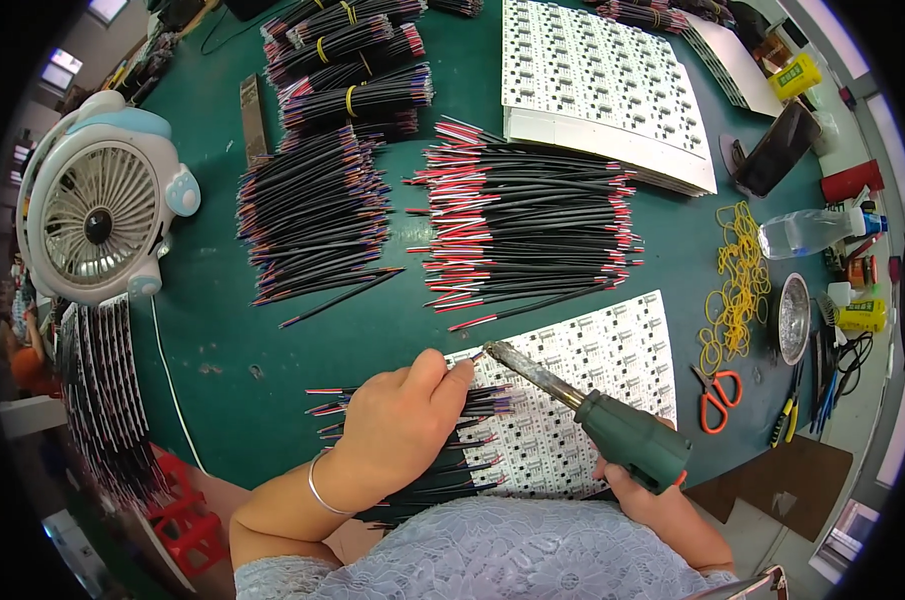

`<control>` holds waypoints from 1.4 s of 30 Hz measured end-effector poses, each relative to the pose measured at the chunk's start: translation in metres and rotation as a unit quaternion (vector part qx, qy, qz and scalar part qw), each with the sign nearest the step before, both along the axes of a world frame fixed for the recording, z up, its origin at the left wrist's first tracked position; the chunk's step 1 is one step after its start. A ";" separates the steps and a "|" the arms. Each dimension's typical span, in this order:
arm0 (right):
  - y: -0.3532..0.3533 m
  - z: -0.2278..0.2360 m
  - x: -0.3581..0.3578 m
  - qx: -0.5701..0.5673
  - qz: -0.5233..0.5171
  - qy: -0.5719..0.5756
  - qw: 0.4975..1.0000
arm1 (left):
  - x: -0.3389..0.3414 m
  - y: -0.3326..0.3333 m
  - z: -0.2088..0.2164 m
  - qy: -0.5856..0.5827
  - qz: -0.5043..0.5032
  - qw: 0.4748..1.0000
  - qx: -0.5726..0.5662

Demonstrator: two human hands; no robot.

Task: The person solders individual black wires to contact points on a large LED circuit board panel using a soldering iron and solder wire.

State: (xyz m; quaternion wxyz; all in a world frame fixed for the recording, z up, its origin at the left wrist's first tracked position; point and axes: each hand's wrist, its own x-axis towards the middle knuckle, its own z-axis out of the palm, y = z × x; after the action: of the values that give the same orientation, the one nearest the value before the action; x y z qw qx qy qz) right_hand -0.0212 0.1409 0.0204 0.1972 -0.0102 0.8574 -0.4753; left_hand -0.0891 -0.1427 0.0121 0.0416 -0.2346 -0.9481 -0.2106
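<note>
My left hand [398, 420], a bracelet on its wrist, is closed at the upper left edge of a white circuit board panel [618, 350]. Thumb and forefinger pinch a thin wire, mostly hidden by the hand, with its end just showing. My right hand [658, 505] grips the green handle of a soldering gun [628, 435]. The gun's metal tip points up and left, close to the pinched wire end; whether they touch I cannot tell. Several black wires [438, 492] lie along the panel's left side, their stripped ends over its edge, partly under my left hand.
Beyond the panel lie piles of red-ended black wires [533, 230] and blue-ended ones [318, 210], plus stacked panels [603, 85]. A fan [98, 220] stands left. To the right are rubber bands [738, 285], orange scissors [718, 400], a metal bowl [794, 320] and a water bottle [808, 233].
</note>
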 end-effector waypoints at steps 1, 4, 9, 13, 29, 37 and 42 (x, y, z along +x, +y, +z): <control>0.000 0.000 0.000 0.000 0.000 0.000 1.000 | 0.000 0.000 0.000 0.004 0.003 1.000 -0.001; -0.001 -0.001 0.000 -0.002 -0.003 0.006 1.000 | 0.000 0.000 0.001 -0.001 0.002 1.000 -0.001; 0.001 -0.004 0.001 0.007 0.000 0.016 1.000 | 0.000 0.001 0.001 -0.009 0.002 1.000 -0.004; -0.001 -0.001 -0.001 0.041 0.028 0.049 0.998 | 0.001 0.001 0.000 -0.013 0.002 1.000 -0.006; -0.001 0.010 -0.006 -0.166 -0.037 0.008 0.985 | -0.001 0.002 0.004 -0.031 0.002 0.999 -0.005; 0.004 -0.002 0.007 -0.082 -0.088 -0.047 0.992 | -0.011 -0.007 0.002 0.034 -0.055 0.997 -0.041; 0.000 0.000 0.003 -0.067 -0.068 -0.037 0.995 | -0.021 -0.009 0.008 0.035 -0.088 0.994 -0.053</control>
State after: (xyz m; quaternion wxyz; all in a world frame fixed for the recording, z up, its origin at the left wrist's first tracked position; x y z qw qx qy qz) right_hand -0.0177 0.1413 0.0201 0.1947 0.0524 0.8145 -0.5440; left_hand -0.1098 -0.1512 0.0199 0.0437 -0.3259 -0.9317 -0.1544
